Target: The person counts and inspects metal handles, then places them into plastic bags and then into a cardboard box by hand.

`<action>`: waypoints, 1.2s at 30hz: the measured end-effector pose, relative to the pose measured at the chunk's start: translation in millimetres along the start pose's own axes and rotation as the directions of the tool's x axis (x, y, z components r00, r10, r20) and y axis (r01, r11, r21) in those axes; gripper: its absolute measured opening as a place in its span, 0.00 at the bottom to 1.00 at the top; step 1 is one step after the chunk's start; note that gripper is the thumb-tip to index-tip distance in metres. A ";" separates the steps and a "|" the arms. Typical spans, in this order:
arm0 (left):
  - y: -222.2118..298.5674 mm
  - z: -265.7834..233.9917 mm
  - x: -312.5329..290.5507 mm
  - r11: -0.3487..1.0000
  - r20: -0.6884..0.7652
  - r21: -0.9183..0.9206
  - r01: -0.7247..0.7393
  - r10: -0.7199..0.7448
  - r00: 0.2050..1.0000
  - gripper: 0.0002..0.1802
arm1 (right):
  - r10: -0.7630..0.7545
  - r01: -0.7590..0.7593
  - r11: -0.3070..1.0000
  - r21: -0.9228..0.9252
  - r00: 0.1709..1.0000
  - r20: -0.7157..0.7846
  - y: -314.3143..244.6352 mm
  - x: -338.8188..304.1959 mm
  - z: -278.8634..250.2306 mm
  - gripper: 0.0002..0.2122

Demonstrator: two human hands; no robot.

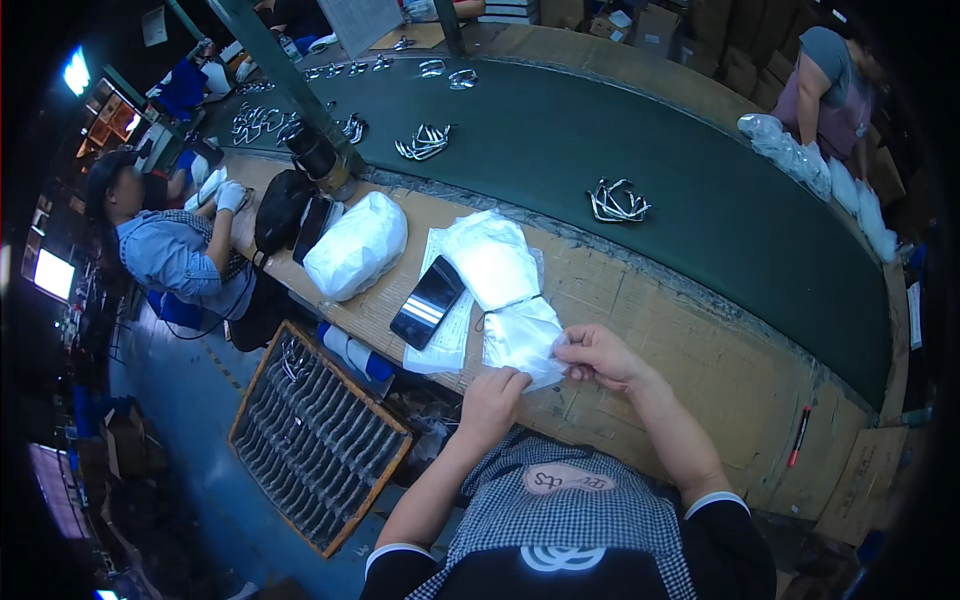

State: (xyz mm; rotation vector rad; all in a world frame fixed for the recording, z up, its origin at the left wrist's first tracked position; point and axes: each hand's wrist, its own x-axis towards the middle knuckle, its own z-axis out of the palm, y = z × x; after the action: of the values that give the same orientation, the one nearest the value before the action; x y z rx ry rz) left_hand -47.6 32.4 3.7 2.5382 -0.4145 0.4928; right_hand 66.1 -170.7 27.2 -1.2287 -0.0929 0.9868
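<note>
A stack of thin white plastic bags [492, 262] lies on the cardboard-covered bench in front of me, with a dark band around its middle. My right hand [603, 358] pinches the near right corner of the stack between thumb and fingers. At the near edge, my left hand [493, 405] has its fingers closed on the plastic; its fingertips are partly hidden. Just left of the stack, a black smartphone [428, 303] rests on printed paper sheets [450, 345]. Farther left sits a bulging white plastic bag [357, 246].
Beyond the bench runs a green conveyor belt [720, 240] bearing a cluster of shiny metal parts [619, 203] and several others. A red marker [799, 436] lies at right. A wooden-framed slotted rack [320, 440] stands below left. Co-workers [170, 250] are at left and far right.
</note>
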 end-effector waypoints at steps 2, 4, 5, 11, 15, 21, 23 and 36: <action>8.3 8.5 4.0 1.000 0.018 0.017 -0.002 0.002 1.000 0.10 | 0.014 -0.013 1.000 -0.012 0.999 0.043 1.0 -6.1 1.1 0.08; 15.4 15.6 8.1 0.991 0.117 -0.017 0.130 -0.127 0.985 0.13 | -0.022 0.024 0.993 -0.115 1.000 0.018 6.1 -9.3 -0.2 0.08; 19.3 15.2 9.8 0.992 0.122 -0.010 0.128 -0.126 0.984 0.13 | -0.026 0.028 0.994 -0.108 0.999 0.022 8.1 -9.8 -1.6 0.08; 53.0 -5.7 37.5 0.957 -0.301 0.238 0.165 -0.089 0.950 0.31 | -0.078 0.071 0.995 -0.068 0.992 -0.097 17.6 -13.8 -0.1 0.10; 57.2 -8.0 43.7 0.975 -0.092 0.223 -0.001 0.022 0.996 0.24 | -0.102 0.102 0.993 0.057 0.995 -0.019 32.6 -9.4 0.2 0.11; 33.1 -14.8 46.3 0.992 -0.041 0.009 0.123 -0.122 0.992 0.11 | -0.120 0.122 0.992 0.037 0.991 -0.053 13.7 -9.0 -8.6 0.11; 14.2 -26.1 63.2 0.989 -0.173 0.044 0.139 -0.130 0.976 0.08 | -0.145 0.149 0.987 0.052 0.987 -0.073 7.4 -2.2 -12.5 0.09; -34.6 -35.8 120.2 0.997 0.016 0.078 -0.004 0.003 1.000 0.23 | -0.719 0.433 0.311 -0.846 0.689 0.089 7.1 69.4 -13.1 0.05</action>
State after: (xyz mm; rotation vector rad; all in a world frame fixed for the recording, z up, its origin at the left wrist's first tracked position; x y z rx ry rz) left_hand 62.8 56.9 68.0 2.6188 -0.4129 0.4998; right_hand 111.1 -133.9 -13.5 -2.0023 -0.8065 -0.0184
